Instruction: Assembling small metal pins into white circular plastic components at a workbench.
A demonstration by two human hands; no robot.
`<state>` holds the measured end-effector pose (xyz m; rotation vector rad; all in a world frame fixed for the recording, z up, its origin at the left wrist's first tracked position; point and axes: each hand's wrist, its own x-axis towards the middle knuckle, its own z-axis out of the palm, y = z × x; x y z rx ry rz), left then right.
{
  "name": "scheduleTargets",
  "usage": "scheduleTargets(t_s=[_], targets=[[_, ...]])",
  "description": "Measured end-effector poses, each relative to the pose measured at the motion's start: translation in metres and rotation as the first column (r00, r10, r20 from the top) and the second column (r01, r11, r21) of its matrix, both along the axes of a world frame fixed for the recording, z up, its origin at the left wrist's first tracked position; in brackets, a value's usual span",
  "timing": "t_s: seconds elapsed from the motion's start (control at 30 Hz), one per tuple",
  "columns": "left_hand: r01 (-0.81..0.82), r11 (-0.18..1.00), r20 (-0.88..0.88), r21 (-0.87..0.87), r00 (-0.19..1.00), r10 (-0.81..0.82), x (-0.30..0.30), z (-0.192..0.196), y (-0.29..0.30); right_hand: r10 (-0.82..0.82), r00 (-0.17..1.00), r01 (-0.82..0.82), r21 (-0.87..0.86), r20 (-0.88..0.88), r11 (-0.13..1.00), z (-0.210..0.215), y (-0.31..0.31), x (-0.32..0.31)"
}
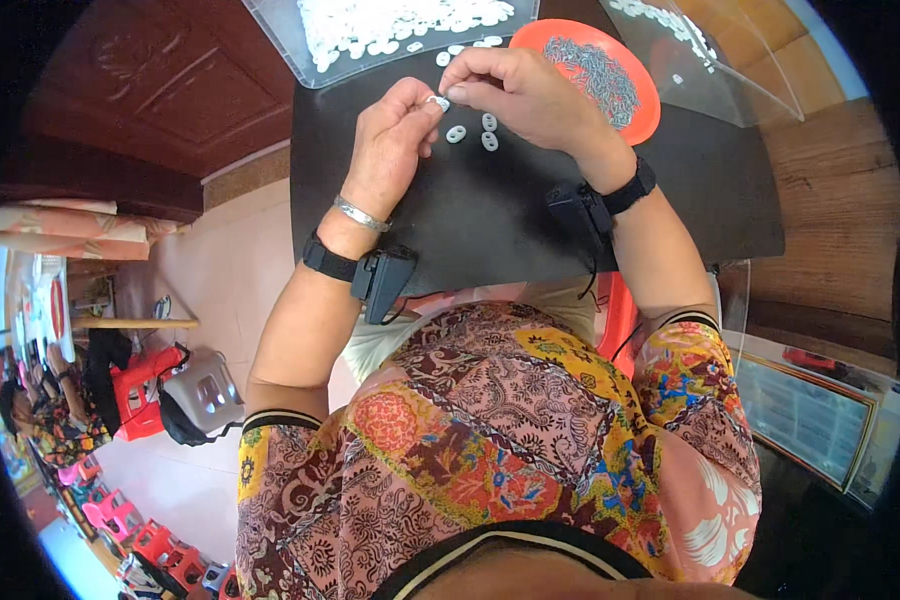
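Observation:
My left hand pinches a small white oval plastic piece with two holes between thumb and fingers, above the black table. Closed at that piece's edge are the thumb and fingertips of my right hand; whatever they hold is too small to make out. Just below the hands, a few matching white oval pieces lie loose on the table. An orange-red plate of small grey metal screw-like parts sits beyond my right wrist.
A clear plastic bin heaped with white pieces stands at the far left of the black table. Another clear container with white pieces is at the far right. Wood panelling borders the right side. Stools stand on the floor at left.

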<state>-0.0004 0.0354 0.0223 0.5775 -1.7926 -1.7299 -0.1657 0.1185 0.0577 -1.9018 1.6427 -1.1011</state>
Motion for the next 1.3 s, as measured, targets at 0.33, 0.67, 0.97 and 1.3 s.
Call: scheduleTargets(t_s=[0.33,0.67,0.97,1.3], targets=[[0.013,1.0,-0.001,0.001,1.0,-0.013,0.0,-0.001,0.002,-0.015,0.997,0.008,-0.085,-0.076,0.996,-0.003,0.001,0.004],[-0.012,1.0,0.031,-0.028,0.999,0.013,0.002,0.004,0.007,-0.052,0.989,0.029,-0.157,-0.14,0.987,-0.003,0.002,0.008],[-0.097,0.995,-0.073,0.034,0.992,0.099,0.0,0.001,-0.003,-0.074,0.994,0.073,0.009,0.079,0.997,-0.008,-0.001,0.003],[-0.13,0.982,-0.101,0.14,0.984,0.145,0.005,0.003,-0.018,-0.065,0.853,0.041,-0.057,-0.518,0.998,-0.023,0.007,0.015]])
